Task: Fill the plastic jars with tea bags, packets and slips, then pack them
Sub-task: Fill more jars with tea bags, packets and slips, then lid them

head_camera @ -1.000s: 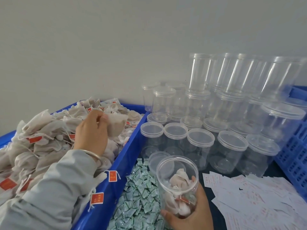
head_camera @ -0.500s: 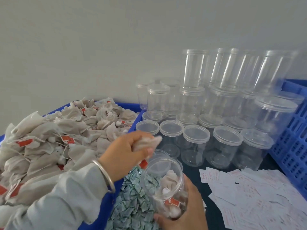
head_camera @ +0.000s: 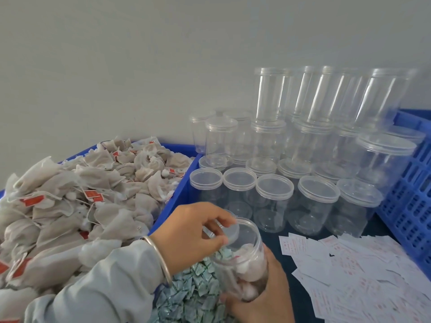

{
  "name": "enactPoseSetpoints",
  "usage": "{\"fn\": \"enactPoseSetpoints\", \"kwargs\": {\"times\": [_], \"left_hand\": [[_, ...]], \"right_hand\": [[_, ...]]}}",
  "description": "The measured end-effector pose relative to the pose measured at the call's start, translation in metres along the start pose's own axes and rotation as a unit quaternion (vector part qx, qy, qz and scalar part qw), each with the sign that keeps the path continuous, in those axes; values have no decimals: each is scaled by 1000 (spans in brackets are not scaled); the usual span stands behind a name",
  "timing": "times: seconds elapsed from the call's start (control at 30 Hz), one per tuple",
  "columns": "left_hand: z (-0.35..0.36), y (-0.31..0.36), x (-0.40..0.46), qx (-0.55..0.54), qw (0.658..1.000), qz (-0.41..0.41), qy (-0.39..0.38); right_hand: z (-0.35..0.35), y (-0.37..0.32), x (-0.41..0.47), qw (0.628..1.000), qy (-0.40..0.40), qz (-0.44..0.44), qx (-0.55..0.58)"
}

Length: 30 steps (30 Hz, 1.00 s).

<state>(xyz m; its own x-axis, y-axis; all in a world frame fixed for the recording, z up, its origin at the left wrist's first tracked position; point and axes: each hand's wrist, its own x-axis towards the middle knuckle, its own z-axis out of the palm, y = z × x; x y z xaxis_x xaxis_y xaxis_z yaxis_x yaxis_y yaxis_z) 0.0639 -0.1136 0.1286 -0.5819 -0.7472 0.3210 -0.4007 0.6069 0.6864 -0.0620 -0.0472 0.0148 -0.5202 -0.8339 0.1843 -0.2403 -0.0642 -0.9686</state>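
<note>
the left grip (head_camera: 198, 231), low in mid-frame, now hangs over the jar (head_camera: 242, 259) mouth with fingers loosely spread and nothing in them; half a second ago it pinched a tea bag there, so that bag has likely dropped in. the right grip (head_camera: 263, 297) clasps the tilted jar at lower centre, above the packets (head_camera: 193, 292). packets and slips (head_camera: 349, 271) look next.

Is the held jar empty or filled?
Partly filled: the jar, lid off, tilted in the right hand, holds several tea bags.
</note>
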Motion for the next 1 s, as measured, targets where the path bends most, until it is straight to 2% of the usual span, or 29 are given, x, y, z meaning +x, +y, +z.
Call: {"fn": "enactPoseSetpoints", "kwargs": {"times": [0.13,0.2,0.23,0.3,0.37,0.5,0.63,0.7,0.8,0.87,0.9,1.0], "left_hand": [[-21,-8,7,73,995,-5,68],[-38,-23,10,183,977,-47,100],[-47,-34,13,259,957,-95,92],[-58,-57,16,383,896,-227,3],[-60,-67,19,421,848,-311,-85],[-54,-72,21,428,847,-289,-128],[-57,-78,25,370,872,-320,-22],[-59,-81,25,377,854,-360,0],[-55,-87,31,428,823,-372,-38],[-52,-94,34,438,820,-366,-47],[-52,-98,35,442,819,-362,-49],[-54,-105,38,447,815,-362,-69]], "right_hand": [[3,3,-2,999,44,3,19],[-5,7,-2,1000,26,1,13],[-8,6,-3,1000,-18,-2,2],[-10,2,-3,996,-90,1,17],[-9,0,-4,994,-101,-12,50],[-8,1,-9,993,-99,-31,51],[6,-2,-8,999,-11,-12,28],[4,-2,-7,999,-25,-21,40],[-10,-4,-9,994,-89,-21,58],[-11,-5,-11,993,-98,-14,68],[-8,-7,-12,993,-90,-17,69],[3,-10,-12,999,-2,-6,37]]}}
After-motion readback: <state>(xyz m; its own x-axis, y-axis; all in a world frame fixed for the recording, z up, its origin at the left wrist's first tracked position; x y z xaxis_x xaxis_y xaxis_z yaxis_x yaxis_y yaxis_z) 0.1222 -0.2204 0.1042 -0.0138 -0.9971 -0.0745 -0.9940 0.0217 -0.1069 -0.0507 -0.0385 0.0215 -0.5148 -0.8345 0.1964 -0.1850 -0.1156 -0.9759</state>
